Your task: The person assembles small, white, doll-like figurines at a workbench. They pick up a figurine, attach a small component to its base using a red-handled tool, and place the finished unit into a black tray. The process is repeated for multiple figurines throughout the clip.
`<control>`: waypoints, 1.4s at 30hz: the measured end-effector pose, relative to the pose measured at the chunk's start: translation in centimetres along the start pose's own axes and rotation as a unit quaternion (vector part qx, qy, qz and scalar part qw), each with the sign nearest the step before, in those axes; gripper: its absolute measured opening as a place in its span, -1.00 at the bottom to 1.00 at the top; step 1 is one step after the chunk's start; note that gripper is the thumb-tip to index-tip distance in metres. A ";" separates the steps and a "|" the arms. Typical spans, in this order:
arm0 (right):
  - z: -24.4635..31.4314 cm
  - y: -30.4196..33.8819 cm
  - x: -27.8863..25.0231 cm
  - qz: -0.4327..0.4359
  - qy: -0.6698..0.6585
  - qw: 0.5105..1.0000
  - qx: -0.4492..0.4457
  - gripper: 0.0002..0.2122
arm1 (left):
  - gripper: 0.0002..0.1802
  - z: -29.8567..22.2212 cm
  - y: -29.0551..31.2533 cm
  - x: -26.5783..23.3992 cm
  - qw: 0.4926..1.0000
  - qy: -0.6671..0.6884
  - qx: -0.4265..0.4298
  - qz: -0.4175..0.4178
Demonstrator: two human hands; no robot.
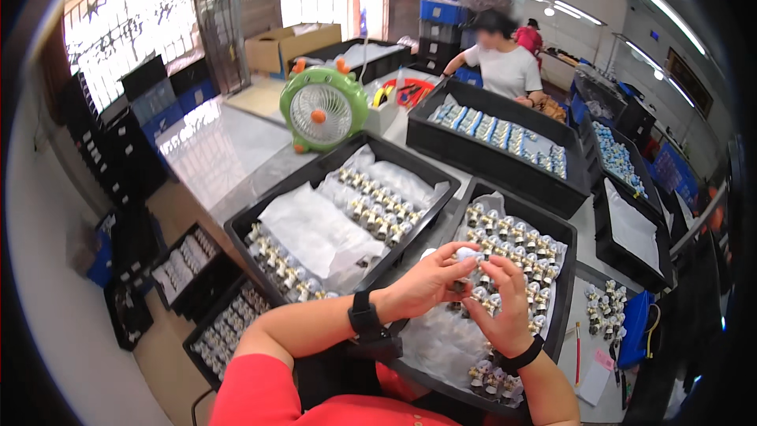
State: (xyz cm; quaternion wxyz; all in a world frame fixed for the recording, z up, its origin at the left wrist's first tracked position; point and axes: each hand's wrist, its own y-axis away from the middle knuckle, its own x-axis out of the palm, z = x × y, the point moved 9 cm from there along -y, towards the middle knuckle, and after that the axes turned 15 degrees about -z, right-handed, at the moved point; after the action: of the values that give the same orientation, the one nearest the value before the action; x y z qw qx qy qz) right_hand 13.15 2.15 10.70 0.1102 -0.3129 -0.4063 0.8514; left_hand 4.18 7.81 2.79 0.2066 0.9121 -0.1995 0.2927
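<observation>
My left hand pinches a small figurine with a pale, whitish head between thumb and fingers. Close beside it, my right hand has its fingers curved and its thumb held apart from them. Those fingertips are at the figurine's side; whether they touch it is hard to see. Below both hands is a black tray lined with white paper, where rows of similar white-and-gold figurines with dark bases stand. A few more figurines are grouped at its near end, beside bare paper.
Another black tray with figurines and paper adjoins on the left. Beyond are a green fan and a tray of blue-and-white pieces. Loose figurines, a red pen and a blue pouch lie right. A co-worker sits opposite.
</observation>
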 end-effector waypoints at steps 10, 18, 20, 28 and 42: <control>-1.7 -0.1 -2.3 -0.069 -0.050 0.994 0.074 -0.57 | -0.80 -17.4 -2.0 -7.3 0.958 -0.117 0.236 -0.116; -2.7 0.0 -1.3 -0.057 -0.047 0.995 0.066 -0.66 | -0.60 -20.5 -5.7 -21.8 0.539 -0.722 0.265 -0.343; -2.9 0.1 -1.1 -0.050 -0.041 0.997 0.052 -0.69 | -0.51 -18.9 -7.3 -24.0 0.549 -0.729 0.256 -0.320; -2.8 0.2 -0.5 -0.036 -0.048 0.996 0.061 -0.77 | -0.53 -17.3 -8.4 -26.7 0.584 -0.702 0.245 -0.327; -3.8 0.4 -0.1 -0.026 -0.042 0.996 0.078 -0.87 | -0.30 -16.1 -8.4 -24.4 0.575 -0.756 0.173 -0.263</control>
State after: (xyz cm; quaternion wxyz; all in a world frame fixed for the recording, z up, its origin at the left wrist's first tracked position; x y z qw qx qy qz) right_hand 15.65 4.22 8.59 0.1390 -0.2564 -0.3513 0.8897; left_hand -17.25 28.74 -2.43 -0.1130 0.8333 0.0194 -0.5408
